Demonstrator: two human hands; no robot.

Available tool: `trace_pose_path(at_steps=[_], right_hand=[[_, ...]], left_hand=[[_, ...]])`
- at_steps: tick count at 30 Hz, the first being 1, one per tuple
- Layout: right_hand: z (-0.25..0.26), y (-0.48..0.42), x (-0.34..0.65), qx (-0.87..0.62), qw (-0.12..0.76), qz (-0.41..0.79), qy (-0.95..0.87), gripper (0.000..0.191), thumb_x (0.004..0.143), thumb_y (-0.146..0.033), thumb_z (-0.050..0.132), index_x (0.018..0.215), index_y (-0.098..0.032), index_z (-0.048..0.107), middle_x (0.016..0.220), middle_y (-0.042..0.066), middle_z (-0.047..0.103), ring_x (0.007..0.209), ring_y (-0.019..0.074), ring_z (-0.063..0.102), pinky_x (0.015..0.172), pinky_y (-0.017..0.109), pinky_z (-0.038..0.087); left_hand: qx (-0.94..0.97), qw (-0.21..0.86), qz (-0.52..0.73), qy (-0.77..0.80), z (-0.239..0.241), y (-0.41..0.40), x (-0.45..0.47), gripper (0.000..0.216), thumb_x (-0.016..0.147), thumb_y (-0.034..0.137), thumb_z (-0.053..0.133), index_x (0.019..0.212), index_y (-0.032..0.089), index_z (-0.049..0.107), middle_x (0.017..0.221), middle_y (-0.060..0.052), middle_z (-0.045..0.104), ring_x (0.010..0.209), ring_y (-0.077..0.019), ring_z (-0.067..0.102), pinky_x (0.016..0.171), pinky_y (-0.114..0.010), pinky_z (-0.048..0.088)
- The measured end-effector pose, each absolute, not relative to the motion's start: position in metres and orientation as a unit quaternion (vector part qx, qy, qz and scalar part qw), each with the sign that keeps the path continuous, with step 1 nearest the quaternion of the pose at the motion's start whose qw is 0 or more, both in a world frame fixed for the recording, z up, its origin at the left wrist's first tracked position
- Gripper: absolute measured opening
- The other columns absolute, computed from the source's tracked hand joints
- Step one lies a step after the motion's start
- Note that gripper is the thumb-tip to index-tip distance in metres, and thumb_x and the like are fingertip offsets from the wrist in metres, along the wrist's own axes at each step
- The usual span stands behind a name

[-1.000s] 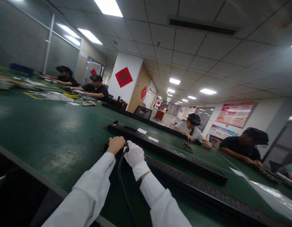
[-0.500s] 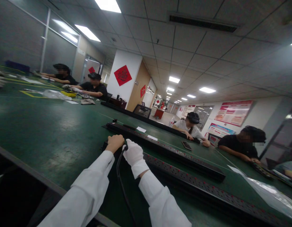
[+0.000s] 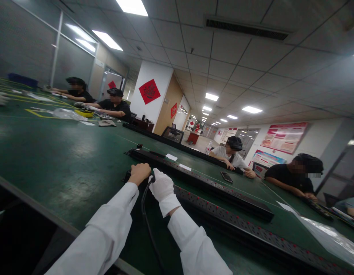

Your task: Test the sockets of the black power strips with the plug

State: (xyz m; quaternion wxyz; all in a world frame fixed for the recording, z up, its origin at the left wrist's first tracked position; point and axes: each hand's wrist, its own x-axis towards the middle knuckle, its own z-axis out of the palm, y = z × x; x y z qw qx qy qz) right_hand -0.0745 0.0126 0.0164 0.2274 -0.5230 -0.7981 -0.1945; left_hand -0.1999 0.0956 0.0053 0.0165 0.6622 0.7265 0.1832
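A long black power strip (image 3: 237,221) with rows of sockets and red dots lies slantwise on the green table, its far-left end partly hidden by my hands. My bare left hand (image 3: 140,173) is closed at that end, its fingertips out of sight, so what they grip cannot be made out. Right beside it, my white-gloved right hand (image 3: 162,185) is closed around a thick black cable (image 3: 145,217), which bends down from the glove toward the table's near edge. A second power strip (image 3: 205,182) lies parallel just beyond my hands.
A black bar (image 3: 165,143) runs along the far side of the table (image 3: 65,160). Paper slips (image 3: 171,157), a phone (image 3: 226,176) and clear plastic wrap (image 3: 332,236) lie about. Several people sit around the table, among them a person in white (image 3: 231,156).
Both hands keep their place at the end of the power strip, with the cable in the same bend. Only the camera view has shifted very slightly.
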Motion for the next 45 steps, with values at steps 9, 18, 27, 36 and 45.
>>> trace_pose_path(at_steps=[9, 18, 27, 36, 45], right_hand=[[0.016, 0.012, -0.075, -0.522, 0.238, -0.185, -0.798, 0.034, 0.083, -0.035, 0.039, 0.113, -0.021, 0.046, 0.088, 0.006, 0.062, 0.079, 0.0174, 0.059, 0.068, 0.027, 0.042], [0.013, 0.016, -0.075, -0.521, 0.237, -0.203, -0.794, 0.034, 0.082, -0.034, 0.040, 0.113, -0.023, 0.046, 0.085, 0.004, 0.061, 0.076, 0.0175, 0.059, 0.064, 0.027, 0.042], [0.014, 0.013, -0.074, -0.518, 0.214, -0.230, -0.796, 0.038, 0.084, -0.035, 0.036, 0.120, -0.022, 0.040, 0.085, 0.005, 0.060, 0.073, 0.0183, 0.058, 0.062, 0.028, 0.042], [0.013, 0.010, -0.073, -0.511, 0.235, -0.225, -0.796, 0.035, 0.086, -0.036, 0.034, 0.118, -0.023, 0.042, 0.086, 0.005, 0.060, 0.076, 0.0172, 0.057, 0.065, 0.027, 0.040], [0.014, 0.011, -0.072, -0.508, 0.231, -0.209, -0.803, 0.023, 0.087, -0.035, 0.035, 0.103, -0.024, 0.047, 0.087, 0.003, 0.059, 0.074, 0.0156, 0.057, 0.064, 0.026, 0.039]], left_hand=[[0.661, 0.015, 0.184, 0.728, 0.005, 0.096, -0.199, 0.033, 0.078, 0.026, 0.036, 0.091, 0.012, 0.063, 0.097, -0.019, 0.063, 0.093, -0.0298, 0.056, 0.079, -0.045, 0.033], [0.661, 0.011, 0.189, 0.726, 0.006, 0.094, -0.199, 0.032, 0.077, 0.024, 0.036, 0.091, 0.012, 0.062, 0.097, -0.018, 0.063, 0.093, -0.0301, 0.056, 0.078, -0.045, 0.034], [0.658, 0.009, 0.188, 0.729, 0.007, 0.092, -0.197, 0.031, 0.077, 0.024, 0.038, 0.090, 0.012, 0.063, 0.096, -0.019, 0.063, 0.092, -0.0293, 0.056, 0.078, -0.044, 0.034], [0.667, -0.001, 0.183, 0.722, 0.009, 0.090, -0.197, 0.031, 0.079, 0.024, 0.036, 0.089, 0.012, 0.063, 0.094, -0.019, 0.063, 0.091, -0.0289, 0.057, 0.077, -0.044, 0.034], [0.697, -0.026, 0.172, 0.696, 0.012, 0.086, -0.191, 0.030, 0.082, 0.022, 0.035, 0.090, 0.011, 0.062, 0.094, -0.018, 0.063, 0.090, -0.0275, 0.058, 0.078, -0.042, 0.036]])
